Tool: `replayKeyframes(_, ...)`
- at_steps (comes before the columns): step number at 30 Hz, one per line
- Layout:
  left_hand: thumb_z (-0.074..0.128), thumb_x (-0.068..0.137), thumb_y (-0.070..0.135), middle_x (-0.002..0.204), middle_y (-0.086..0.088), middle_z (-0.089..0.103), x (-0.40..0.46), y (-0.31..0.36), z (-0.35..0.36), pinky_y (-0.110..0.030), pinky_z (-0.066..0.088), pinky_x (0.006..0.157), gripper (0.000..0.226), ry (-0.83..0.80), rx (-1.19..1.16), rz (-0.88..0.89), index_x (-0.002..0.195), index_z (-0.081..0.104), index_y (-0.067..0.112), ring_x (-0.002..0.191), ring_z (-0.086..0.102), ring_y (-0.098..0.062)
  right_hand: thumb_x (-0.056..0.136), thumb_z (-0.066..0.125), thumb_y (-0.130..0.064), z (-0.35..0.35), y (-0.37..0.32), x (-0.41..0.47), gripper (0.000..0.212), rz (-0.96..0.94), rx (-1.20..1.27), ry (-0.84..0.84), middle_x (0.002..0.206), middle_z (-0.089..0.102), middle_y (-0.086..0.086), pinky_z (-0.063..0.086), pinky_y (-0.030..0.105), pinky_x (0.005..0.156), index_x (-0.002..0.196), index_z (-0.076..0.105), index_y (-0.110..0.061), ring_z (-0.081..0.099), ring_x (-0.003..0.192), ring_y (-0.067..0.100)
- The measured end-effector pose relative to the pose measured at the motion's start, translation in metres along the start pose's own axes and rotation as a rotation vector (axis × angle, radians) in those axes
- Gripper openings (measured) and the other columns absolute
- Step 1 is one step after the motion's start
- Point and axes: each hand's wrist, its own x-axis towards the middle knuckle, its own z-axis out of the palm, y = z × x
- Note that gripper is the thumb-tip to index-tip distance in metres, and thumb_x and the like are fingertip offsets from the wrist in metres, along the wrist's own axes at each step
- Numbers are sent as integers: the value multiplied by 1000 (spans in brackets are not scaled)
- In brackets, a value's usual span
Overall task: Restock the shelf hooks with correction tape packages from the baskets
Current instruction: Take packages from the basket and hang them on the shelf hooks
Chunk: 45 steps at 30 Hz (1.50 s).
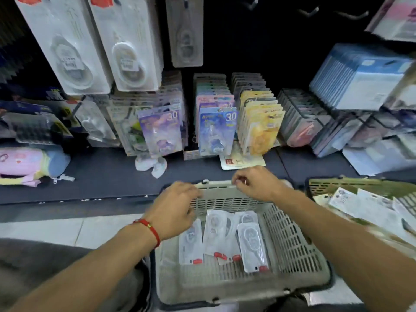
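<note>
Both my hands, left (177, 208) and right (254, 183), hover loosely curled and empty over the grey basket (292, 244); I'd pinch one correction tape package (252, 244) by its edge.

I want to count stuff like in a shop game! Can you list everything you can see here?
Grey basket: one, middle front.
Correction tape packages: about four, white with red tabs, lying in the grey basket.
Hanging packages: three, white, on hooks top left.
Colourful packs: several rows, purple, blue, yellow, standing on the shelf.
Blue packs: one stack, upper right.
Second basket: one, olive, right, holding white packets.
Pastel pouch: one, left on the shelf.
Left hand: red bracelet, over the basket.
Right hand: at the basket's far rim.
</note>
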Motion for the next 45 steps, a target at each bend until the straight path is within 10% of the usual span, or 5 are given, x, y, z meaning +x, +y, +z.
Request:
replayKeyframes(9, 61, 98, 15, 152, 6, 53, -40, -3, 124, -27, 32, 120, 50, -251, -97, -290, 146, 56, 28, 143, 41, -17, 102, 62, -28, 179, 69, -92, 80, 556, 147, -513, 173, 15, 5, 24, 43, 127, 166, 16, -16, 20, 159, 26)
replayKeyframes(23, 72, 94, 19, 135, 0, 63, -25, 13, 145, -18, 44, 91, 41, -178, -484, -620, 133, 64, 28, 112, 61, -14, 81, 82, 2, 153, 87, -86, 48, 839, 1087, -10, 122, 68, 18, 56, 28, 60, 116, 56, -18, 70, 89, 21)
replayKeyframes(28, 88, 85, 24, 116, -8, 73, -16, 35, 149, -44, 59, 98, 54, -105, -1274, -885, 129, 56, 20, 101, 74, -20, 83, 85, -12, 130, 61, -82, 54, 588, 1607, -20, 125, 75, 4, 63, 40, 85, 132, 68, -22, 75, 110, 24)
replayKeyframes(33, 67, 91, -16, 117, -11, 73, -16, 39, 146, -45, 66, 81, 45, 376, -1361, -957, 125, 63, 13, 103, 74, -28, 91, 80, -40, 156, 17, -55, 42, 620, 1429, -151, 114, 78, 9, 64, 38, 79, 122, 70, -15, 78, 99, 27)
replayKeyframes(45, 71, 100, 26, 116, 2, 76, -49, 1, 127, -49, 62, 94, 10, 456, -998, -930, 109, 71, 29, 108, 72, -20, 91, 65, -67, 223, 5, -4, 91, 692, 133, -210, 160, 39, 15, 37, 53, 115, 156, 35, -11, 40, 146, 37)
